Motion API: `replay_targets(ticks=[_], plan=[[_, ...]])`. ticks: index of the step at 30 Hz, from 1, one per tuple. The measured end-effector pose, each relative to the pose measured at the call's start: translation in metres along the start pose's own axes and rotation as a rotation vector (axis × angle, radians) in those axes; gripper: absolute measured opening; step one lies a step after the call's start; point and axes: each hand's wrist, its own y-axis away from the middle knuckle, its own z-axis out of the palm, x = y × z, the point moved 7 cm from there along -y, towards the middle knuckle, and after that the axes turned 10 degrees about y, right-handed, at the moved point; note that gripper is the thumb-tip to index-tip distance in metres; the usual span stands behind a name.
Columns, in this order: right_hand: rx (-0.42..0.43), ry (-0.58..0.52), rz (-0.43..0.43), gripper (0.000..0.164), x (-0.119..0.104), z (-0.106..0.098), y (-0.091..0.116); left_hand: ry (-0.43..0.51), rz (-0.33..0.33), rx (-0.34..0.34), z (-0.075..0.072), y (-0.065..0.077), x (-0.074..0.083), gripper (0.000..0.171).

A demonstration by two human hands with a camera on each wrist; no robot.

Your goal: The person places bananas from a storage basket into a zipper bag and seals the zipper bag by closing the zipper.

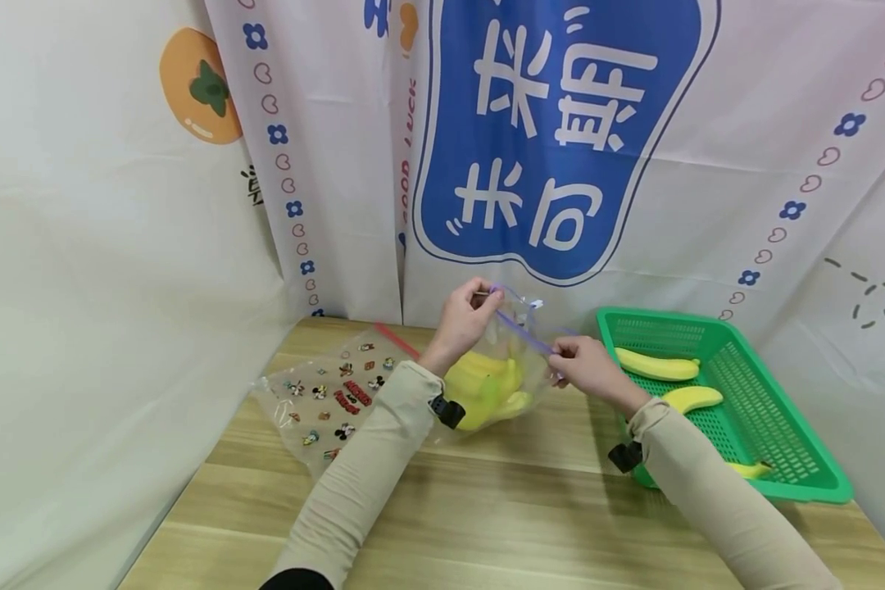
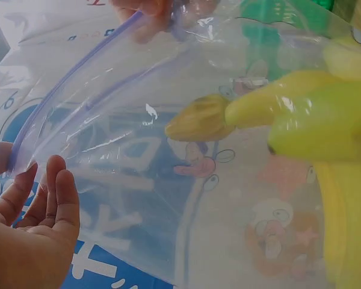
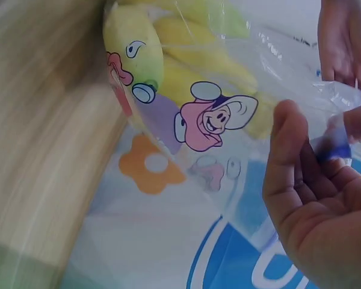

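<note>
Beige sleeves (image 1: 369, 483) lower frame; left hand (image 1: 463, 318) and right hand (image 1: 590, 369), apart, each pinch the purple-zip bag (image 1: 522, 328) at centre, bananas (image 1: 483, 393) inside. If either pinch slackens, its mouth could sag and spill them

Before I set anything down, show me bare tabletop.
Free: tabletop between the left sleeve and right sleeve, and left of the left sleeve, nearer than the flat bag. Crowded: farther back, from that bag across the banana-filled bag to the green basket.

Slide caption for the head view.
Left hand and right hand pinch the purple edge of a clear bag of yellow fruit beside a green basket of bananas.
</note>
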Motion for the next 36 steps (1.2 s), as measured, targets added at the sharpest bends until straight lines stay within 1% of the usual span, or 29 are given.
replay_targets(ticks=[2, 5, 8, 10, 14, 17, 19, 21, 23, 24, 26, 29, 33, 35, 36], plan=[[0.024, 0.000, 0.009, 0.018, 0.005, -0.007, -0.002, 0.000, -0.002, -0.004, -0.001, 0.001, 0.001, 0.017], [0.067, 0.000, 0.022, 0.019, 0.012, -0.019, -0.005, 0.023, -0.014, -0.006, -0.003, 0.002, 0.001, 0.019], [0.106, 0.032, 0.034, 0.022, 0.018, -0.029, -0.006, 0.041, -0.028, 0.002, -0.005, 0.002, 0.000, 0.018], [0.122, 0.064, 0.040, 0.024, 0.021, -0.035, -0.008, 0.035, -0.037, 0.015, -0.007, 0.003, -0.002, 0.014], [0.134, 0.135, 0.033, 0.030, 0.024, -0.040, -0.012, -0.007, -0.036, 0.059, -0.013, 0.003, -0.003, 0.009], [0.138, 0.160, 0.008, 0.030, 0.023, -0.043, -0.015, -0.043, -0.013, 0.077, -0.018, 0.004, -0.001, 0.014], [0.141, 0.162, -0.008, 0.029, 0.022, -0.043, -0.016, -0.074, 0.002, 0.067, -0.019, 0.003, 0.001, 0.020], [0.149, 0.168, -0.018, 0.027, 0.022, -0.044, -0.018, -0.139, 0.005, 0.040, -0.020, 0.002, 0.000, 0.021], [0.161, 0.168, -0.024, 0.026, 0.023, -0.044, -0.018, -0.192, -0.017, 0.006, -0.019, 0.001, -0.003, 0.021], [0.167, 0.163, -0.026, 0.026, 0.023, -0.044, -0.018, -0.212, -0.031, -0.008, -0.019, 0.001, -0.005, 0.020], [0.176, 0.153, -0.033, 0.023, 0.024, -0.043, -0.019, -0.219, -0.064, -0.026, -0.020, 0.001, -0.010, 0.022], [0.174, 0.099, -0.048, 0.018, 0.026, -0.041, -0.020, -0.172, -0.087, -0.022, -0.022, -0.001, -0.017, 0.024], [0.157, 0.022, -0.073, 0.016, 0.027, -0.038, -0.022, -0.138, -0.092, -0.034, -0.025, -0.006, -0.025, 0.018], [0.148, -0.003, -0.085, 0.017, 0.027, -0.037, -0.022, -0.117, -0.124, -0.046, -0.025, -0.007, -0.030, 0.013], [0.143, -0.014, -0.091, 0.016, 0.027, -0.036, -0.022, -0.102, -0.144, -0.049, -0.026, -0.008, -0.033, 0.014]])
